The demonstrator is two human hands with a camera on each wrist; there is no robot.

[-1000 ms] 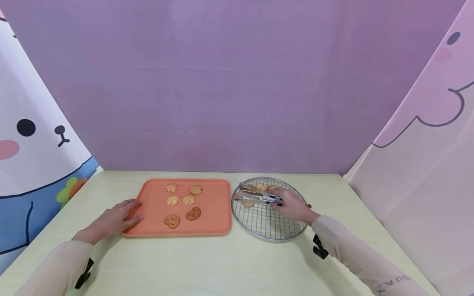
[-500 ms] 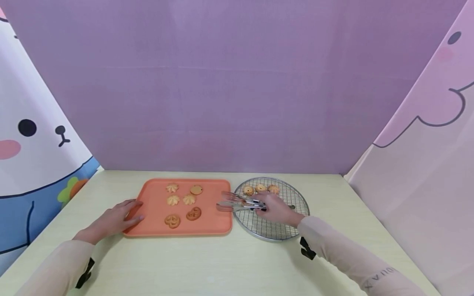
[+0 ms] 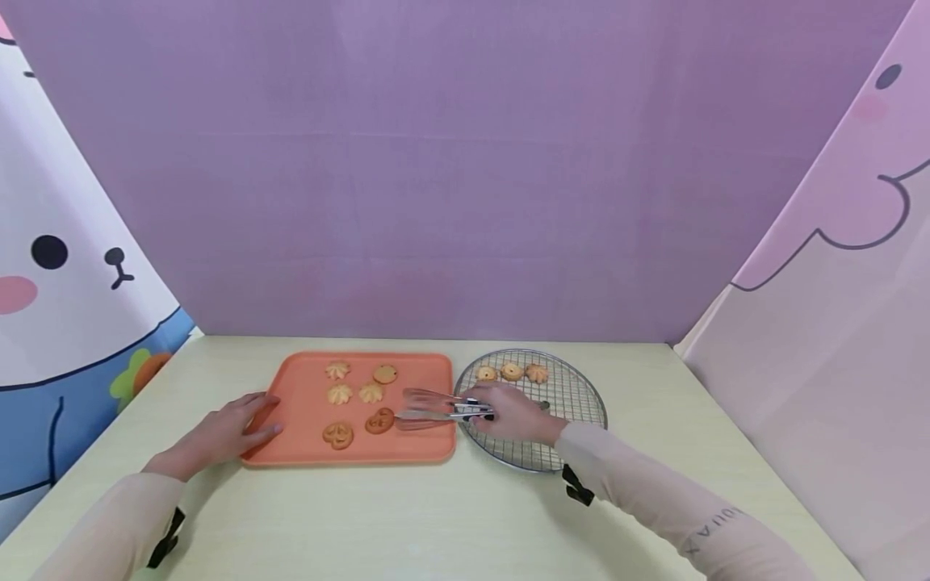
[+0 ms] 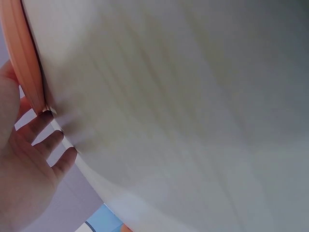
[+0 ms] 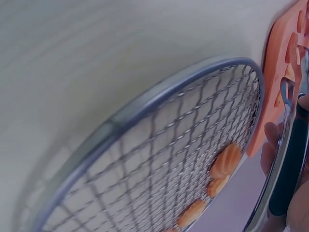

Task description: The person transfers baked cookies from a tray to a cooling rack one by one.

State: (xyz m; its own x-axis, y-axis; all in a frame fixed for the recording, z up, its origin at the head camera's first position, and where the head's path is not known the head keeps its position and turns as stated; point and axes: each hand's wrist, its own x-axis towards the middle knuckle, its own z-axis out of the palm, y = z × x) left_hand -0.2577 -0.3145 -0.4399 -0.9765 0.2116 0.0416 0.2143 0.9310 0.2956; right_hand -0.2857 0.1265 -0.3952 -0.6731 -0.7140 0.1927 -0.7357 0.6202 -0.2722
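Observation:
My left hand grips the left rim of an orange tray, thumb over the edge; in the left wrist view its fingertips reach down beside the rim. My right hand holds metal tongs, with dark handle grips in the right wrist view. The tongs' two ends are spread apart over the tray's right part, close to a pretzel-shaped cookie. I see nothing between them. Another pretzel-shaped cookie, a round cookie and several flower-shaped cookies lie on the tray.
Right of the tray stands a round wire rack, partly under my right hand, with flower-shaped cookies along its far side. A purple backdrop rises behind the pale table, and printed curtains hang at both sides.
My right hand has carried the tongs leftward from the cookies on the rack to above the tray's right part. The left hand and the tray have stayed put.

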